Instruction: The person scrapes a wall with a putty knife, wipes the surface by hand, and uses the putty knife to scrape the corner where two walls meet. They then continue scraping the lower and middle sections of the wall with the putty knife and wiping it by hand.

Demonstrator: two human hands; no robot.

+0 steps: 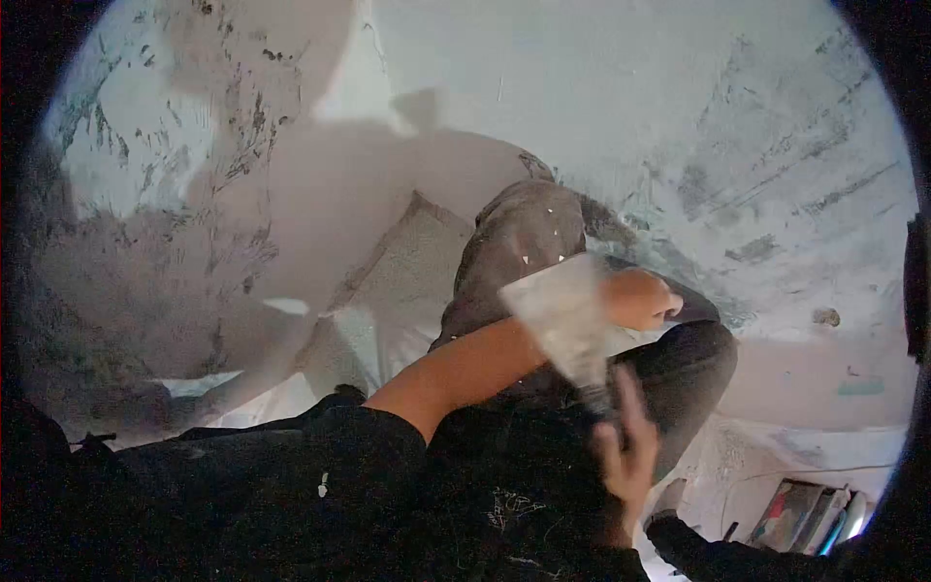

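My right hand (630,456), smeared by motion, is closed round the dark handle of a wide putty knife (562,310). The pale, flared blade points up and to the left, in front of my left forearm (465,373). My left arm reaches across from the left, and my left hand (640,299) is just beyond the blade's right side with its fingers curled closed. Whatever those fingers hold, if anything, is hidden. Below both hands are my bent legs in dark trousers (519,228), flecked with white on the knee.
A wall surface (621,78) with patchy pale coating and dark streaks lies ahead, my shadow across it. At lower right, a box of things (800,514) stands near a thin cable (786,473). A small brown lump (826,317) is at right.
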